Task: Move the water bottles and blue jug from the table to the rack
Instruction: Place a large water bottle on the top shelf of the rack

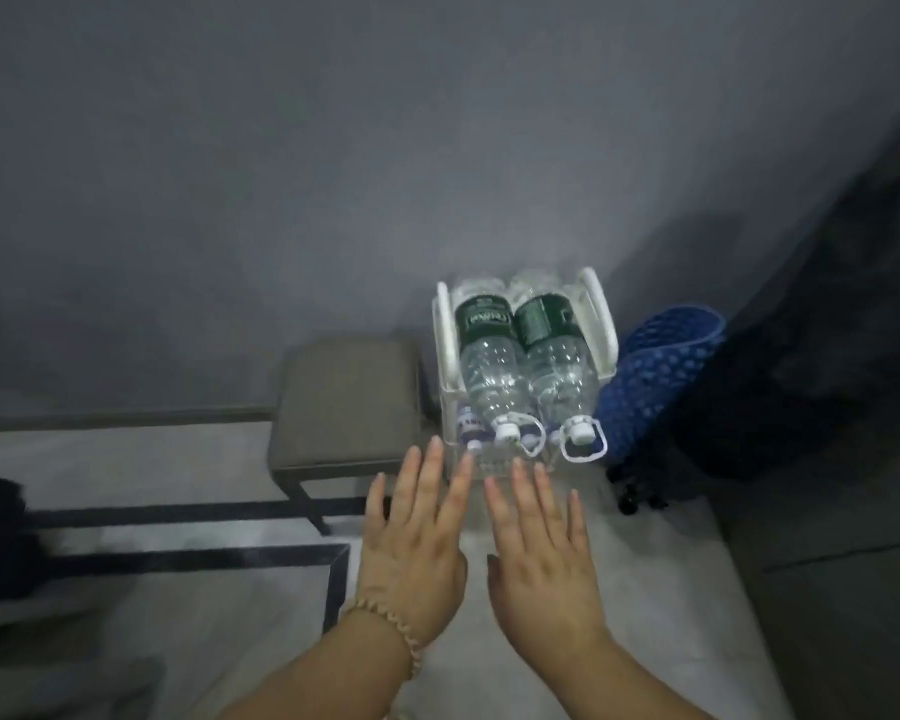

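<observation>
A white rack [601, 314] stands on the floor against the grey wall. Two clear water bottles with green labels lie side by side on its top tier, the left bottle [489, 356] and the right bottle [554, 350], white caps toward me. A smaller bottle [470, 428] with a blue label shows on a lower tier. A blue textured jug [655, 376] leans just right of the rack. My left hand [417, 532] and my right hand [541, 548] hover flat, fingers straight and spread, just in front of the rack, holding nothing.
A grey-brown stool [346, 402] stands left of the rack. A black metal frame [204, 556] crosses the pale floor at the left. Dark objects sit at the right behind the jug and at the far left edge.
</observation>
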The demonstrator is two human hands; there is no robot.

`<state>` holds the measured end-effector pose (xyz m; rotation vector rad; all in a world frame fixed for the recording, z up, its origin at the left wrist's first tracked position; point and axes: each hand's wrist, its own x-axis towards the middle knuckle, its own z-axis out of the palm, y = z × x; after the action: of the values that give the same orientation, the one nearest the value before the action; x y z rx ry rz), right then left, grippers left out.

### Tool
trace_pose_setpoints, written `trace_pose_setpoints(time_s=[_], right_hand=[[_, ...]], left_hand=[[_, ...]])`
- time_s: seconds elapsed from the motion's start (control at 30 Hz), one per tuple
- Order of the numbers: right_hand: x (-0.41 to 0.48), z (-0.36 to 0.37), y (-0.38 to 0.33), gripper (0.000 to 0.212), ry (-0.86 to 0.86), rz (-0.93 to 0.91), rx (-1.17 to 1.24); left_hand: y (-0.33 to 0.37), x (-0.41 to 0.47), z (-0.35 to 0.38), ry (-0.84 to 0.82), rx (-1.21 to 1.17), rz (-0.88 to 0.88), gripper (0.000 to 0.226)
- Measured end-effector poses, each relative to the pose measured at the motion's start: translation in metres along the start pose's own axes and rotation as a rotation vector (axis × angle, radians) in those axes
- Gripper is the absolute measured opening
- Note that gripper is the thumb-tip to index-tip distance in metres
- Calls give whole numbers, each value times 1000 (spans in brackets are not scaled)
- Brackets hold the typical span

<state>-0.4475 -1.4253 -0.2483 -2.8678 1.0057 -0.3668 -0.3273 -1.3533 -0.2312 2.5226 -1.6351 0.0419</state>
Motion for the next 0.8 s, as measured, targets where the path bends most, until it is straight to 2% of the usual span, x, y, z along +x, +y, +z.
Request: trace_pose_setpoints(time_s=[0.13, 0.23, 0.47, 0.6, 0.8], right_hand=[[20, -108, -18, 77, 180, -74, 4], [19, -176, -29, 71, 262, -158, 6], [-49, -258, -63, 90, 339, -324, 78], [-90, -291, -97, 88, 357, -424, 138], [-148, -320, -153, 86, 324, -561, 211]], left_hand=[[9, -7, -110, 170, 19, 19, 96], [25, -26, -181, 317, 79, -81, 94], [69, -126, -260, 420, 160, -310, 108], [72, -200, -297, 471, 228, -402, 108], [61, -302, -331, 450, 317, -522, 106]])
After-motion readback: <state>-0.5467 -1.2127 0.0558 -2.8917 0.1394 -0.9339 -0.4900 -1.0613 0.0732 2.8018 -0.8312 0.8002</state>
